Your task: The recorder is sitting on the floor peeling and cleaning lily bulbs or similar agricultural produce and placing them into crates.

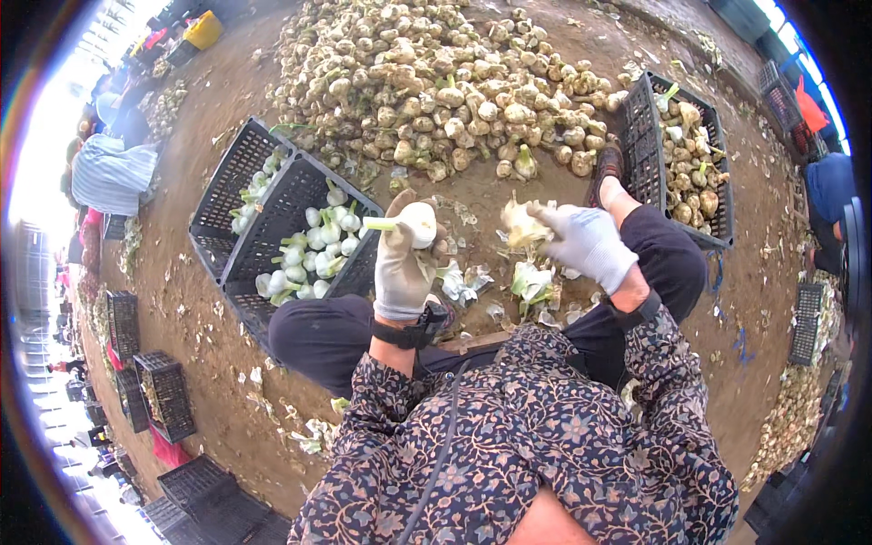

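In my gloved left hand (402, 283) a clean white garlic bulb (420, 223) is held, its short green stem pointing left. My gloved right hand (589, 247) pinches a clump of pale brown garlic skin (521, 224), apart from the bulb. Loose peeled skins (532, 282) lie on the ground below and between my hands. Beside my left knee stands a black crate (289, 198) partly filled with white, stemmed garlic bulbs (318, 241).
A large heap of unpeeled garlic (427, 86) spreads ahead of me. Next to my right foot is a black crate (643, 150) of brownish bulbs. Another black crate (227, 163) adjoins the left one. More crates (165, 395) stand farther left, with people near the edges.
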The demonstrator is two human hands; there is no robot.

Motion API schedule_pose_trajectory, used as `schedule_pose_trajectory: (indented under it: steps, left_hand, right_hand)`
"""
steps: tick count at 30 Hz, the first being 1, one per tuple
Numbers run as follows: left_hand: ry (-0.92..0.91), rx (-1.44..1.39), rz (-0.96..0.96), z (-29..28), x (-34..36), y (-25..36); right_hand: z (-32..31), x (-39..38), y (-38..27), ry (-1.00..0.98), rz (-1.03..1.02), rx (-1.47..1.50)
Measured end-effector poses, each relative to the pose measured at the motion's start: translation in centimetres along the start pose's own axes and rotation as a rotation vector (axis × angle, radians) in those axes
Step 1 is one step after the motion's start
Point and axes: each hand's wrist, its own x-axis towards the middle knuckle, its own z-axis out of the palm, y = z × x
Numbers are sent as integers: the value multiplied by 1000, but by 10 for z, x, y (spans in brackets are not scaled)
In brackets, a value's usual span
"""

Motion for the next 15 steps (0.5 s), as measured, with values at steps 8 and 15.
schedule_pose_trajectory:
  steps: [8, 15]
  left_hand:
    - [-31, 540, 248, 29, -9, -13]
    - [15, 1028, 430, 32, -15, -18]
  right_hand:
    - [21, 22, -79, 494, -119, 520]
    - [19, 23, -80, 322, -27, 598]
